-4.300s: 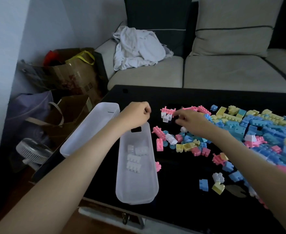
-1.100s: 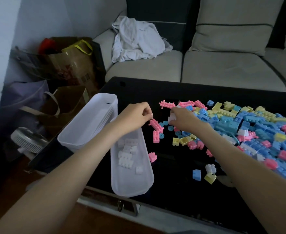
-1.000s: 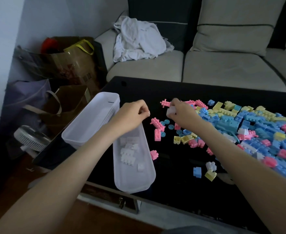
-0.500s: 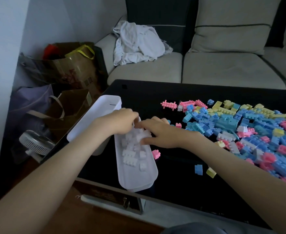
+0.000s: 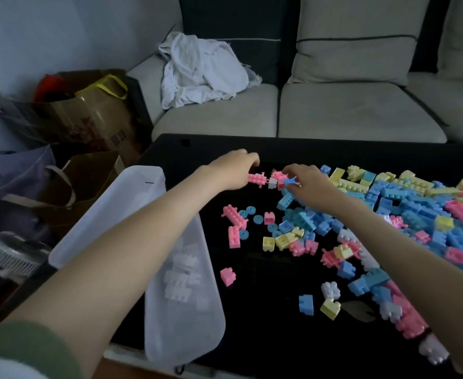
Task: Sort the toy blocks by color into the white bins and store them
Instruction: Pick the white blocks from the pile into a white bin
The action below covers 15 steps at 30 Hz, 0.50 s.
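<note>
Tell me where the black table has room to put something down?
Two bare patches: the near part of the black table, between the translucent white plastic bin and the lone blue block; and the far strip beside the grey sofa. The heap of pastel blocks crowds the right side.

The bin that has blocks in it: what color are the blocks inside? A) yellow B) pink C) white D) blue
C: the white blocks are the only ones lying in the near white bin; every blue, yellow and pink piece in view sits out on the black table.
</note>
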Each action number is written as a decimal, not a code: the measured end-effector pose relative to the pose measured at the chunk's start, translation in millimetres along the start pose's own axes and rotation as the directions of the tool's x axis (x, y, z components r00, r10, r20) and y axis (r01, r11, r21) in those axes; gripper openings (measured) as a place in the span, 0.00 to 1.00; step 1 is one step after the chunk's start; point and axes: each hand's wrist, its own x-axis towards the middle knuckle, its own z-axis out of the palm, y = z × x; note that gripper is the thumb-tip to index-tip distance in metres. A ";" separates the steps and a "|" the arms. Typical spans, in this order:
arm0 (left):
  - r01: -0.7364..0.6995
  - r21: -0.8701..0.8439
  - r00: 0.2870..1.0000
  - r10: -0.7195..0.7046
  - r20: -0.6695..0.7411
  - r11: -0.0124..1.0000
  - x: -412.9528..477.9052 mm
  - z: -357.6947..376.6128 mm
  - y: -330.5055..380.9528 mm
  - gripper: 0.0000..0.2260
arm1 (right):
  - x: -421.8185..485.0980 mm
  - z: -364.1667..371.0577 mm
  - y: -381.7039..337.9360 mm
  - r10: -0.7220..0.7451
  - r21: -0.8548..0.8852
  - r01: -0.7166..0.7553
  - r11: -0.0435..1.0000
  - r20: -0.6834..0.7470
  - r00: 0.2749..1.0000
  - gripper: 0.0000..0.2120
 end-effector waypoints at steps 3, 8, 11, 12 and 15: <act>0.011 0.131 0.995 -0.024 0.100 0.991 23.9 21.2 3.1 0.24 | 13.3 2.3 5.2 0.030 -0.085 -0.026 0.996 0.056 0.998 0.22; 0.021 0.177 0.981 -0.054 0.184 0.984 49.9 35.1 1.7 0.11 | 29.7 22.2 3.4 -0.107 -0.273 0.139 0.952 0.129 0.986 0.21; 0.009 0.138 0.974 -0.040 0.221 0.990 48.5 34.3 -4.3 0.11 | 36.9 30.3 6.0 -0.133 -0.280 0.152 0.948 0.085 0.987 0.13; 0.010 0.122 0.975 -0.037 0.219 0.993 46.3 35.5 -7.3 0.12 | 38.5 32.5 6.9 -0.140 -0.264 0.156 0.952 0.077 0.987 0.11; 0.007 0.042 0.987 -0.013 0.158 0.999 44.7 39.6 -13.6 0.07 | 38.6 33.1 7.7 -0.151 -0.237 0.164 0.957 0.074 0.986 0.08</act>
